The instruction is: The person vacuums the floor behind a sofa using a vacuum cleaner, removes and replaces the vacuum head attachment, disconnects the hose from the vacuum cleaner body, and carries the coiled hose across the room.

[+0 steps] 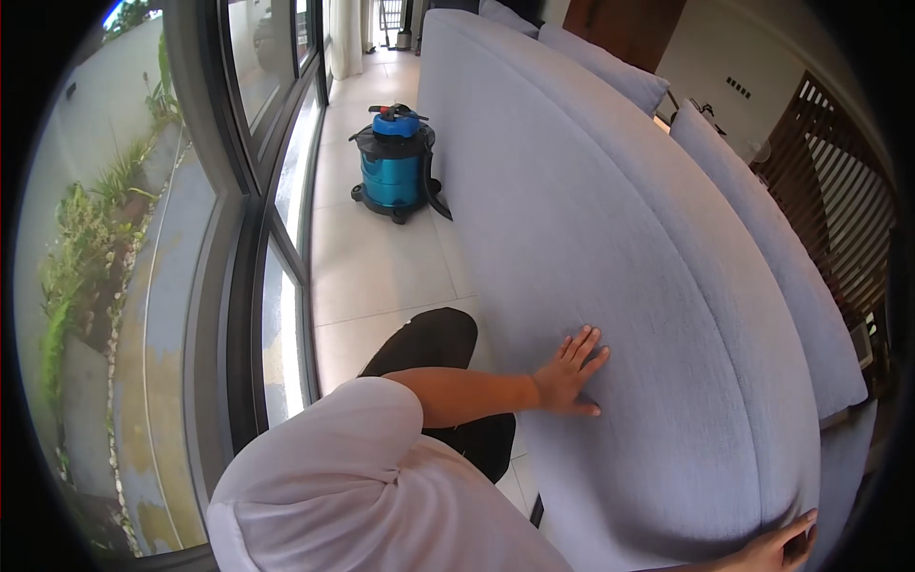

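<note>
A long sofa with pale grey fabric point(610, 219) shows its back to me and fills the right half of the head view. My left hand point(570, 374) lies flat against the middle of that back, fingers spread, holding nothing. At the bottom right, my right hand point(780, 545) is curled over the near end of the sofa's back, where the fabric is creased. Part of the right hand is cut off by the dark border of the view.
A blue and black canister vacuum point(389, 167) stands on the tiled floor point(381, 272) between the sofa and the dark-framed windows point(250, 219). Loose back cushions point(762, 238) rest along the sofa's far side. Plants point(86, 238) grow outside the glass.
</note>
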`<state>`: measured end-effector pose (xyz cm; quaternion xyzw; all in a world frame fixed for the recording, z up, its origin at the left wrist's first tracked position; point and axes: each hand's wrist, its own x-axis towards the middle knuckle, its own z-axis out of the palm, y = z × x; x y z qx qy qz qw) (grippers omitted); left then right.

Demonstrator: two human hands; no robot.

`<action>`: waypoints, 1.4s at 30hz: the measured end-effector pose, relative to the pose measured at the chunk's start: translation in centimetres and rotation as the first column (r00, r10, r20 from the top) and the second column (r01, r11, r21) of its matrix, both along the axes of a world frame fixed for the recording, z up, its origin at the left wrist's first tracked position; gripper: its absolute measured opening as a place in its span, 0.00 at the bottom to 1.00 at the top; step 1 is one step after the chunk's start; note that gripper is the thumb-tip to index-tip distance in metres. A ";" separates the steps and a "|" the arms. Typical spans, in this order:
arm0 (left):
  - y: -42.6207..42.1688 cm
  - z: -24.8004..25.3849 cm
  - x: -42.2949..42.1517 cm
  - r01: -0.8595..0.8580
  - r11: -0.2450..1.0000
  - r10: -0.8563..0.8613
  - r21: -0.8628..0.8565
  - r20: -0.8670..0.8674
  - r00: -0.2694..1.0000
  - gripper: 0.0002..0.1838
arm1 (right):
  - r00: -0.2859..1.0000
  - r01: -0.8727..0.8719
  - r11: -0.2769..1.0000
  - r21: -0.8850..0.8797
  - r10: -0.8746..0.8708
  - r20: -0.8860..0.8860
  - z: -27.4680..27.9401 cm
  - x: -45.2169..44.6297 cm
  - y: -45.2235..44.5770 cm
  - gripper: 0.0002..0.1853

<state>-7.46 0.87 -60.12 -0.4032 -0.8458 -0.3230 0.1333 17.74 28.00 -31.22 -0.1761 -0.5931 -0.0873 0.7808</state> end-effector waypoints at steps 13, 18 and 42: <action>-4.1 4.4 -1.1 0.215 0.957 -0.184 -0.195 0.162 0.969 0.60 | 0.998 0.037 0.999 -0.035 -0.038 -0.047 -0.1 0.6 1.9 0.29; -11.6 1.6 -2.7 0.159 0.987 -0.130 -0.026 0.452 0.882 0.43 | 0.992 0.102 0.989 -0.105 -0.094 0.086 0.0 3.0 7.0 0.20; -29.0 -17.2 -6.7 -0.122 0.976 0.218 -0.183 0.871 0.440 0.27 | 0.657 0.695 0.376 -0.613 -0.678 0.328 -50.5 1.8 -5.8 0.22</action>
